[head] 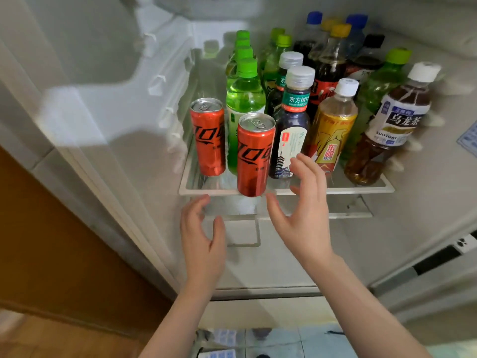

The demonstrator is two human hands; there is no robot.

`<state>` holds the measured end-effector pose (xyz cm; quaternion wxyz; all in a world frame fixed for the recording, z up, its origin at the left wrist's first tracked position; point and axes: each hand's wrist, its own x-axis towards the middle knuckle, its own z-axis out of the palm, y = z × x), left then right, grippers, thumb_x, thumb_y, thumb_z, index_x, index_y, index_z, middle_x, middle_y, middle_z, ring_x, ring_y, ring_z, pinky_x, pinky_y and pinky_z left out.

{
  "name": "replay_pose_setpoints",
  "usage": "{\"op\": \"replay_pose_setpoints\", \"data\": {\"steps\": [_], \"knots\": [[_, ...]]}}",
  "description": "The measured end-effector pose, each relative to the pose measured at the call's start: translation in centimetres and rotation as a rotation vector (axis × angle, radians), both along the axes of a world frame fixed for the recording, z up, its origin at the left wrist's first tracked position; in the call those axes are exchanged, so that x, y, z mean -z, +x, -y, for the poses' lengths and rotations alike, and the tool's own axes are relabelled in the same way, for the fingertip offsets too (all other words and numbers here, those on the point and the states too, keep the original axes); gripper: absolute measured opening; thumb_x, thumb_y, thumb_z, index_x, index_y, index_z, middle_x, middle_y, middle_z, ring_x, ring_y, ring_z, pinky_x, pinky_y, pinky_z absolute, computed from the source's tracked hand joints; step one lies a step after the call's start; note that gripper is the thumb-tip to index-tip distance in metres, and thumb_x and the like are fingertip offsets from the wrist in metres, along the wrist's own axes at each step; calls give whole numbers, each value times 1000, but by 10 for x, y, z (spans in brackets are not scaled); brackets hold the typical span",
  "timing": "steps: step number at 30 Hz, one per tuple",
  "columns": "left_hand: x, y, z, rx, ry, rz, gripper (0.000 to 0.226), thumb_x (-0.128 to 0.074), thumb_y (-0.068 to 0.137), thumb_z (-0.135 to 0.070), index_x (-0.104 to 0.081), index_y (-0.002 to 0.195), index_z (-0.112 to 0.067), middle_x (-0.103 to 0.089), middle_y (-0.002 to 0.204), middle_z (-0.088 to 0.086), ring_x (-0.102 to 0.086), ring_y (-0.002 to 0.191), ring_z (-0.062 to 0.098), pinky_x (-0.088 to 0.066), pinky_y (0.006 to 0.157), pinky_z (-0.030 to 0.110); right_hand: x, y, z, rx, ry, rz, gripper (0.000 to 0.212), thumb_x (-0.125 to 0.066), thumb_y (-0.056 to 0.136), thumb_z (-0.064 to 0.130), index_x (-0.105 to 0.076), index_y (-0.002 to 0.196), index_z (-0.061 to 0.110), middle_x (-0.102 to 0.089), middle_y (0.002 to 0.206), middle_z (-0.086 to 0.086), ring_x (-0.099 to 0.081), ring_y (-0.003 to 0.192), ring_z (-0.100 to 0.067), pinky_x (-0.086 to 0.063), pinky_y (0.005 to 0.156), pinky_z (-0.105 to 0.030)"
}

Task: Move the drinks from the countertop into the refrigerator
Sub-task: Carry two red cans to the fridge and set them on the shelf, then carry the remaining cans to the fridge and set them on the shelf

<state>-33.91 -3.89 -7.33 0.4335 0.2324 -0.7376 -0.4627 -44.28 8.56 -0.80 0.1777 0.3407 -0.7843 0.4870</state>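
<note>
Now left hand [204, 244], right hand [302, 210] (both empty), near front red can [254, 153]

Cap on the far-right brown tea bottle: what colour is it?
The cap is white, best seen in the head view.

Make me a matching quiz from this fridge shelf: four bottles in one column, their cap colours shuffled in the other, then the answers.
Bottles:
1. front green bottle
2. yellow-label bottle
3. red-label cola bottle
4. front teal-collared dark bottle

Cap colours:
A. white
B. grey
C. green
D. yellow

Pairs: 1-C, 2-A, 3-D, 4-B
</note>
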Motion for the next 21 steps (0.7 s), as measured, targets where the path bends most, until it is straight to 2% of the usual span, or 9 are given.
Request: {"op": "replay_pose_setpoints", "data": {"steps": [3, 8, 10, 12, 14, 18, 21], "knots": [[24, 15, -17, 78, 7, 69, 38, -53, 92, -12, -43, 117, -40, -44, 119, -30, -47, 112, -5, -36, 90, 4, 23, 13, -31, 68, 34, 39, 55, -69, 80, 7, -47, 129, 0, -39, 139, -10, -38, 130, -16, -48, 94, -39], [71, 24, -42, 298, 141, 233, 20, -53, 93, -19, -53, 112, -25, -53, 111, -18, -52, 104, -1, -42, 82, 18, 78, 55, -105, 236, 191, 260, 41, -67, 82, 5, -54, 121, 7, -52, 121, 0, -54, 108, -12, -51, 85, -36], [93, 24, -58, 451, 192, 333, 16, -54, 93, -20, -55, 108, -21, -58, 108, -7, -55, 99, 6, -42, 77, 17, 105, 77, -138, 317, 274, 422, 34, -64, 84, 8, -57, 118, 11, -58, 112, 3, -59, 100, -12, -51, 82, -37], [120, 25, -81, 617, 239, 511, 10, -56, 94, -17, -57, 104, -21, -60, 104, -6, -57, 95, 2, -39, 72, 7, 134, 106, -173, 388, 352, 611, 30, -62, 87, 12, -58, 117, 14, -61, 108, 3, -61, 96, -13, -50, 81, -34], [152, 29, -106, 803, 230, 734, 10, -56, 95, -18, -57, 103, -23, -60, 102, -8, -58, 91, 2, -38, 68, 5, 165, 139, -208, 478, 396, 792, 27, -59, 89, 16, -58, 116, 16, -62, 106, 3, -61, 94, -13, -48, 82, -29], [211, 61, -153, 1128, 123, 1179, 26, -54, 95, -18, -56, 121, -14, -58, 106, -4, -56, 94, 13, -39, 77, 22, 222, 239, -268, 711, 447, 1149, 25, -55, 90, 20, -59, 114, 19, -60, 95, 9, -60, 85, -11, -44, 76, -22], [243, 99, -174, 1195, 73, 1449, 28, -54, 95, -15, -56, 121, -6, -61, 114, 10, -59, 105, 27, -43, 84, 28, 253, 327, -295, 911, 355, 1428, 26, -53, 89, 23, -60, 114, 21, -59, 91, 12, -57, 81, -10, -43, 75, -22]]}}
